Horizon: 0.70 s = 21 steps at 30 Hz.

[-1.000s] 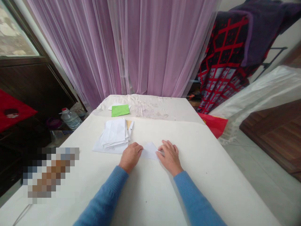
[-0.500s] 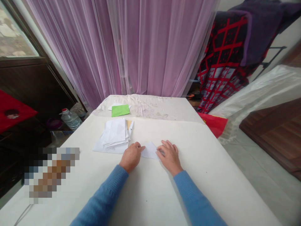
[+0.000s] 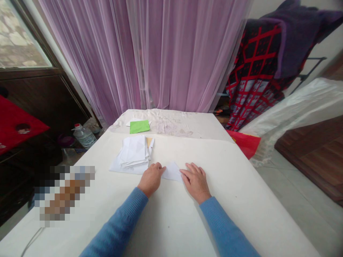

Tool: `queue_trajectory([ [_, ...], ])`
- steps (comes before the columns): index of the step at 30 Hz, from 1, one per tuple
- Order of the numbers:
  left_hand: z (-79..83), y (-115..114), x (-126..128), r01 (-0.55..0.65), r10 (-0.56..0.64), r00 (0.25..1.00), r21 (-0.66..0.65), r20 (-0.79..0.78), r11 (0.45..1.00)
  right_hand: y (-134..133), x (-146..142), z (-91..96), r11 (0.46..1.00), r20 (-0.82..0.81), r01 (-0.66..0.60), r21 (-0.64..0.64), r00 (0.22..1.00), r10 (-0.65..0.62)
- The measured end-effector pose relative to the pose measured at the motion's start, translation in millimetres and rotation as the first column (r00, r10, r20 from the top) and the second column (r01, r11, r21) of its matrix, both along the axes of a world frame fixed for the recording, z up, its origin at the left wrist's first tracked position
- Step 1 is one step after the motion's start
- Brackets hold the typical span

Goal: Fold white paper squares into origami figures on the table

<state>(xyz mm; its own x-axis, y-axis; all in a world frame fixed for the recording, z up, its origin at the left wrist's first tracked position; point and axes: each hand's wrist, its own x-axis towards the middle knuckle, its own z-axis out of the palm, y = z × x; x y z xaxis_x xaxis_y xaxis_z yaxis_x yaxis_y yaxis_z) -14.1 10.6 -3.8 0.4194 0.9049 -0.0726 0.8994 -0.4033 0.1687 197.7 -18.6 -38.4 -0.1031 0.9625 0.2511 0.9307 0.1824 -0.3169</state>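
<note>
A small white sheet point(image 3: 172, 171) lies flat on the table in the middle of the scene, between the two hands, its far edge coming to a point. The left hand point(image 3: 150, 179) is at its left end, fingers curled, with thumb and forefinger at the paper; whether they pinch it or only press on it, I cannot tell. The right hand point(image 3: 196, 181) rests palm down at the right end, fingers loosely spread, a fingertip touching the edge of the sheet.

Just beyond the left hand, to the left, a loose stack of white papers point(image 3: 133, 150) sits on a larger white sheet point(image 3: 115, 165), and a tan piece point(image 3: 149, 142) shows at the stack's right side. Farther off lies a green sheet point(image 3: 139, 127), partly over another white paper point(image 3: 129, 123). The white-covered table point(image 3: 171, 221) runs from the near side to purple curtains point(image 3: 171, 53) at the far end.

At the near left of the table, an area is blurred into blocks, with a thin cable point(image 3: 31, 241) below it. A clear bottle with a red cap point(image 3: 84, 136) stands past the table's left side; a red bag point(image 3: 247, 143) is at the right edge.
</note>
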Motion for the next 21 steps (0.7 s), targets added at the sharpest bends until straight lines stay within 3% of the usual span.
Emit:
queue_trajectory([
  [21, -1.4, -9, -12, 0.026, -0.025, 0.999, 0.058, -0.029, 0.998, -16, 6, 0.7, 1.000, 0.107, 0.000, 0.022, 0.994, -0.003],
])
